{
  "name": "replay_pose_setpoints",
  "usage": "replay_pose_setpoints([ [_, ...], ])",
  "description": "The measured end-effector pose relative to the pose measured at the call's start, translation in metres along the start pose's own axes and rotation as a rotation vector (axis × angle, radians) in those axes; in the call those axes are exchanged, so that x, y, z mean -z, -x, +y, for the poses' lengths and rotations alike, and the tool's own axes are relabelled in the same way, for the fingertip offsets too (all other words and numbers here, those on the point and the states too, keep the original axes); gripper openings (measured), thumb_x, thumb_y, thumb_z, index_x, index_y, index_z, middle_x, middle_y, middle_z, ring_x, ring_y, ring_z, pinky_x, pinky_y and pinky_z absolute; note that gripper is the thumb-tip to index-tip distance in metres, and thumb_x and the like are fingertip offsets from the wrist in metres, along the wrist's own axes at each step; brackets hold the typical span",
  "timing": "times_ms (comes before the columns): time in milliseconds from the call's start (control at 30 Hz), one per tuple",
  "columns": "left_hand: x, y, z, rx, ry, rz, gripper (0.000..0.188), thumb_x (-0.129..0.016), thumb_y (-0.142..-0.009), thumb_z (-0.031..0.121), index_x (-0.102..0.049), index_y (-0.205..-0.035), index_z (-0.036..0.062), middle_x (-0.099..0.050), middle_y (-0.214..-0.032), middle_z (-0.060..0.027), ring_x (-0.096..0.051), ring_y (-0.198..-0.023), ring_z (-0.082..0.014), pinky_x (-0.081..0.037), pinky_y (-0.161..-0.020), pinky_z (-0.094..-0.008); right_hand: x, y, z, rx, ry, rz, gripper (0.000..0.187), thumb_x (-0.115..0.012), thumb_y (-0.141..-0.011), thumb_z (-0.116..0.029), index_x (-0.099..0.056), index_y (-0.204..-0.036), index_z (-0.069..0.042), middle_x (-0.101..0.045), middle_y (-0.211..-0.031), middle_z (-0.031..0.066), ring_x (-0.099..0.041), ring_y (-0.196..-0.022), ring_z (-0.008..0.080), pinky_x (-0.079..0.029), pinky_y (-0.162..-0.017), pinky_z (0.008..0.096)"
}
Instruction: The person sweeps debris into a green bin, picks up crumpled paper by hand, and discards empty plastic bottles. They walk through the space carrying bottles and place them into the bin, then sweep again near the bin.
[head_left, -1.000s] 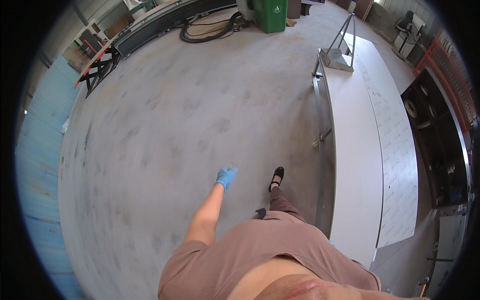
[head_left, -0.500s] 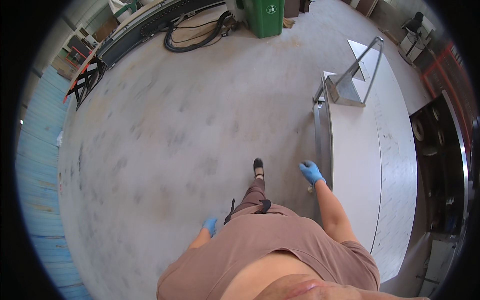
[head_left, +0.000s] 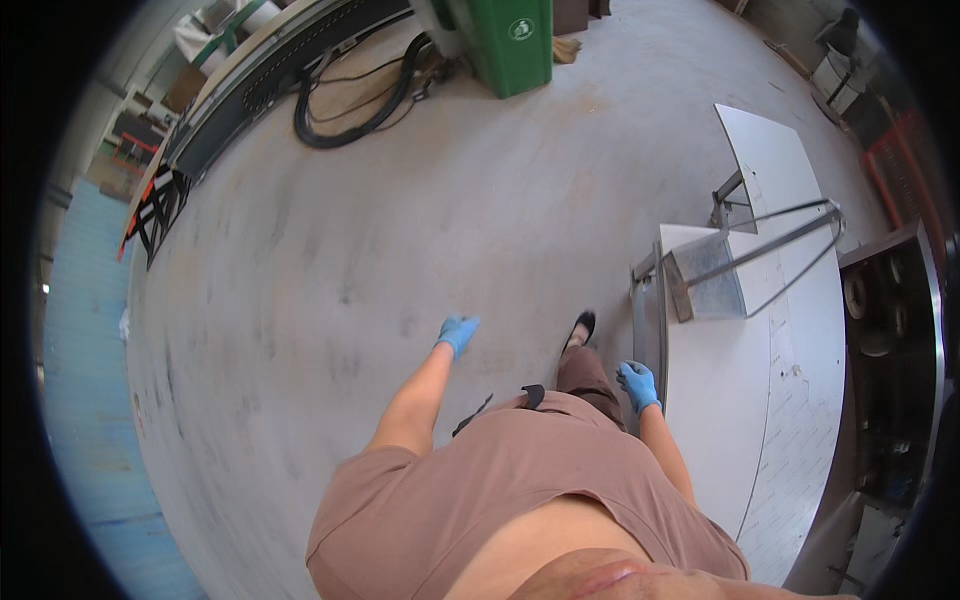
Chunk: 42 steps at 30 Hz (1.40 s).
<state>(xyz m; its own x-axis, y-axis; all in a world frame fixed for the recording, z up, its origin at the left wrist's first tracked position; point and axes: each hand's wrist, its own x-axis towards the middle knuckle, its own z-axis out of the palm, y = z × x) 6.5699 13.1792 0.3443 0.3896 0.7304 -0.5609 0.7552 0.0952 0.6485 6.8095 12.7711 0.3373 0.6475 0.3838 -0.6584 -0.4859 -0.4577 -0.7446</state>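
My left hand [head_left: 457,335], in a blue glove, swings out in front of me over the grey floor. Motion smears its fingers, and no object shows in it. My right hand [head_left: 638,385], gloved the same way, hangs beside the near left edge of a long white-topped table [head_left: 715,390]. Its fingers are curled in loosely, with nothing visible in them. Farther along that table stands a metal frame [head_left: 715,280] with a box-like base and a long looped handle.
A green bin [head_left: 510,50] stands ahead, with a thick black hose [head_left: 345,140] coiled on the floor to its left. Dark shelving [head_left: 885,340] runs along the right beyond the table. Blue sheeting [head_left: 85,380] lines the left side. My foot [head_left: 582,328] is in mid-stride near the table.
I have stepped forward, so the table's metal frame is nearer. My left hand has swung forward from beside my body, and my right hand has drawn back toward me.
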Motion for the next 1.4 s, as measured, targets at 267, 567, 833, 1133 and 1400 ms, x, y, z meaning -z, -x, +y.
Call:
replay_pose_setpoints([
  [267, -0.061, -0.191, 0.259, -0.170, 0.054, -0.112, 0.023, -0.068, -0.089, 0.032, -0.067, -0.087, 0.0093, -0.056, -0.069, 0.0022, -0.050, -0.060, -0.0102, -0.043, -0.057, -0.0288, 0.022, -0.242, -0.220, 0.014, 0.304, 0.000, 0.052, -0.066, -0.088, -0.032, -0.064, -0.125, 0.004, -0.070, -0.120, 0.0185, -0.066, -0.111, 0.0274, -0.050, -0.097, 0.0370],
  [567, -0.059, -0.338, 0.335, 0.426, 0.015, -0.103, 0.039, -0.066, -0.087, 0.039, -0.066, -0.110, 0.0069, -0.065, -0.081, -0.0139, -0.058, -0.060, -0.0240, -0.046, -0.052, -0.0388, 0.073, -0.471, -0.455, 0.043, 0.552, -0.019, 0.051, -0.063, -0.087, -0.040, -0.068, -0.116, 0.002, -0.071, -0.112, 0.0196, -0.067, -0.105, 0.0301, -0.050, -0.092, 0.0407],
  [833, -0.060, -0.578, 0.503, 0.524, 0.056, -0.074, 0.045, -0.060, -0.090, 0.044, -0.067, -0.114, 0.0064, -0.068, -0.094, -0.0151, -0.063, -0.075, -0.0280, -0.049, -0.061, -0.0464, 0.137, -0.600, -0.492, -0.419, 0.505, 0.073, 0.039, -0.060, -0.088, -0.036, -0.072, -0.095, 0.001, -0.072, -0.093, 0.0177, -0.068, -0.082, 0.0312, -0.052, -0.073, 0.0446],
  [1133, -0.155, -0.869, 0.873, 0.035, 0.001, -0.237, 0.046, -0.071, -0.087, 0.038, -0.060, -0.121, 0.0083, -0.066, -0.102, -0.0089, -0.063, -0.083, -0.0219, -0.052, -0.068, -0.0377, 0.160, -0.751, -0.636, -0.487, 0.138, 0.196, 0.031, -0.060, -0.089, -0.030, -0.070, -0.101, -0.003, -0.070, -0.089, 0.0131, -0.066, -0.071, 0.0259, -0.052, -0.064, 0.0414],
  [1400, -0.240, -1.037, 1.116, 0.154, 0.149, -0.125, 0.037, -0.072, -0.085, 0.034, -0.063, -0.113, 0.0108, -0.063, -0.099, -0.0093, -0.063, -0.086, -0.0252, -0.053, -0.075, -0.0414, 0.262, -1.002, -0.795, -0.189, 0.829, -0.086, 0.040, -0.052, -0.091, -0.039, -0.072, -0.098, -0.005, -0.072, -0.094, 0.0203, -0.070, -0.086, 0.0340, -0.053, -0.075, 0.0441],
])
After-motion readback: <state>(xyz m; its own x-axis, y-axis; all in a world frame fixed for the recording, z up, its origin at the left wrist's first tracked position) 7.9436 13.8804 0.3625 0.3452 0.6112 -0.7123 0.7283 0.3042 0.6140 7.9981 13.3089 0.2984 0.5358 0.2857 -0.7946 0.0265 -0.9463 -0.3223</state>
